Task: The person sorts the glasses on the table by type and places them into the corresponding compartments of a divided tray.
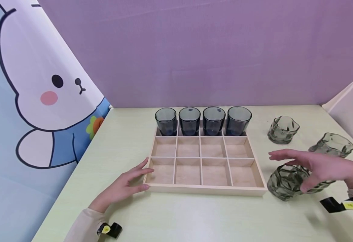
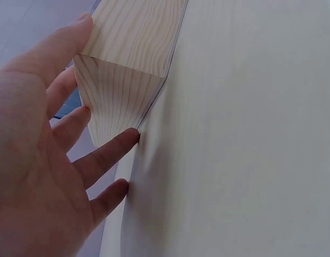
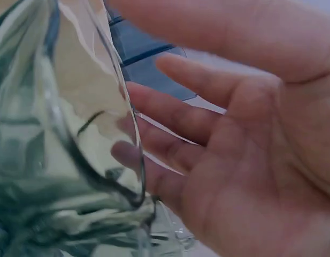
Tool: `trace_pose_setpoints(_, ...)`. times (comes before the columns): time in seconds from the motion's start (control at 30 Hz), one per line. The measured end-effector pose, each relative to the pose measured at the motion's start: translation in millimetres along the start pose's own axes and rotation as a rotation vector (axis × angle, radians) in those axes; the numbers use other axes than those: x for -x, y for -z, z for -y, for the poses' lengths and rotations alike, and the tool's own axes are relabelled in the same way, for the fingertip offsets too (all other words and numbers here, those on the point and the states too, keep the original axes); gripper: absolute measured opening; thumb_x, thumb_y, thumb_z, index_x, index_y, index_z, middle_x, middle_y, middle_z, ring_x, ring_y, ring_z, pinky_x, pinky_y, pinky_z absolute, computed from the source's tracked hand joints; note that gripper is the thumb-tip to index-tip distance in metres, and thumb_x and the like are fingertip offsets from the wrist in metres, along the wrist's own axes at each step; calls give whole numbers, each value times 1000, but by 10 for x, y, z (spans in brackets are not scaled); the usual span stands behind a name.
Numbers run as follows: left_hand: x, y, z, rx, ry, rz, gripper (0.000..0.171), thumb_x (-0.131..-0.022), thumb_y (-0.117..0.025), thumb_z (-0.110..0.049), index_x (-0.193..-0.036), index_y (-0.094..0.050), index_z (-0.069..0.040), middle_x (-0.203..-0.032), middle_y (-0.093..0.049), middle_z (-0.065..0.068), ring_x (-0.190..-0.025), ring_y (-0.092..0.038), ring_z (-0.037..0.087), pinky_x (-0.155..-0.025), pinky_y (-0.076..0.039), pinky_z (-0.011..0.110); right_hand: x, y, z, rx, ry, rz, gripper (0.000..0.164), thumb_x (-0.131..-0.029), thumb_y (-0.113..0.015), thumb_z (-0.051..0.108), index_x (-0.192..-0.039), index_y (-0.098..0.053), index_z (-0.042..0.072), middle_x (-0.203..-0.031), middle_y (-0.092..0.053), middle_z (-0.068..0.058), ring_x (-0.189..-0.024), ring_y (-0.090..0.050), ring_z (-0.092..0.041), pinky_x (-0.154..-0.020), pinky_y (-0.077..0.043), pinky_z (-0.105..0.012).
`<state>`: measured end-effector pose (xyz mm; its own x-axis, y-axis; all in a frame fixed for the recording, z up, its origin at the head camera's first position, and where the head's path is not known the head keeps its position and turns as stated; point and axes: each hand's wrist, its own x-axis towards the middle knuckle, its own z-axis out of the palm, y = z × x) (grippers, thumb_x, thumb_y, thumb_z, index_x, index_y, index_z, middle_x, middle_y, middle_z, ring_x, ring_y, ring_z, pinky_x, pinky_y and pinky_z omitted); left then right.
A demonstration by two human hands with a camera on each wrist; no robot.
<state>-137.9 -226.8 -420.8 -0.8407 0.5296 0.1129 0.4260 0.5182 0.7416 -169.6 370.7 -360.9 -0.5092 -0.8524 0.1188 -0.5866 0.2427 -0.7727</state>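
Observation:
A light wooden divided tray [image 1: 206, 190] lies on the table, and dark blue-grey glasses [image 1: 189, 126] fill its back row of compartments. At its front left corner, my left hand [image 1: 120, 186] touches the wood with spread fingers; the left wrist view shows thumb and fingers around that corner. Over on the right, my right hand [image 1: 330, 168] is stretched out above a wavy green-tinted glass [image 1: 279, 188], partly covering it. In the right wrist view its fingers are extended beside the glass [image 3: 52, 160], some seen through the wall, and not curled round it.
More wavy green-tinted glasses stand on the right: one at the back [image 1: 282, 131], another farther right [image 1: 330, 144], and one partly hidden beneath the right hand. A purple cloth [image 1: 194, 53] hangs behind the table, with a cartoon-printed cloth [image 1: 49, 117] at left.

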Motion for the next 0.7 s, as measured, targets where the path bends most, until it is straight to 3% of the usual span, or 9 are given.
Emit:
trace_pose_setpoints(0.1, -6, -1, 3, 0, 3, 2, 47, -92, -73, -24, -136, -61, -15, -161, -27, 12, -144, -27, 40, -108, -27, 66, 6, -19, 6, 68, -13, 48, 107, -61, -86, -2, -151, -28, -7, -154, -39, 10, -135, -39, 1, -99, -35, -13)
trace_pose_setpoints(0.23, -13, -7, 10, 11, 11, 9, 47, -92, -73, -24, -137, -61, -15, -161, -26, 12, -145, -26, 40, -109, -26, 66, -15, -56, -8, 87, -7, 47, 109, -59, -87, -4, -150, -29, -6, -149, -44, 11, -131, -43, 0, -100, -36, -12)
trace_pose_setpoints(0.4, -6, -13, 24, 20, 17, 9, 48, -92, -73, -24, -137, -61, -15, -162, -26, 12, -145, -26, 40, -109, -26, 66, -50, -131, -26, 118, 5, -70, 103, -60, -88, -8, -147, -33, -8, -140, -51, 7, -126, -48, -1, -101, -34, -9)
trace_pose_setpoints(0.7, -7, -6, 33, 39, 36, 12, 50, -91, -74, -26, -138, -60, -14, -163, -24, 7, -146, -24, 35, -112, -24, 62, -116, -255, -24, 282, -133, -296, 88, -68, -90, 3, -143, -43, 0, -133, -54, 17, -119, -50, 5, -96, -37, -6)
